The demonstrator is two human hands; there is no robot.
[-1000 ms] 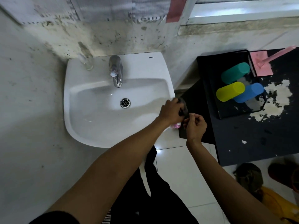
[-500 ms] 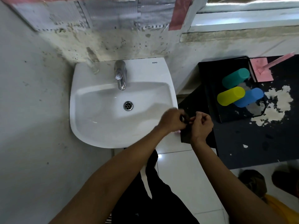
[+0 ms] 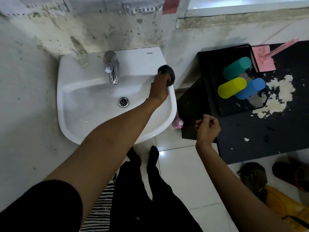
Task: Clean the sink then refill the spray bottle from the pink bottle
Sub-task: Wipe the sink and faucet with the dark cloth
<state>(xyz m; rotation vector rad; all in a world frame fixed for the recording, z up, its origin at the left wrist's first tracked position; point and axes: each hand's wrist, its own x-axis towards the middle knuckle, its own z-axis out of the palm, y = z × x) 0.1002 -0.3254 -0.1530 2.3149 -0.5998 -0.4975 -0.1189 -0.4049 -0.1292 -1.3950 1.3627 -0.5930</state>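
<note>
Left hand [image 3: 161, 84] gripped dark sponge [image 3: 168, 72] on sink [image 3: 172, 104] rim, for scrubbing.
Right hand [image 3: 208, 128] idle, fingers curled, holding nothing visible.

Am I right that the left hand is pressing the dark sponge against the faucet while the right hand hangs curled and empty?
Not quite: the head view shows the left hand holding the dark sponge on the sink rim's back right corner, clear of the faucet. The right hand is indeed curled and empty.

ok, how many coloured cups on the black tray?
3, lying on their sides on the tray: teal cup at the back, yellow cup front left, blue cup front right. Something pale between them; can't identify.
</note>
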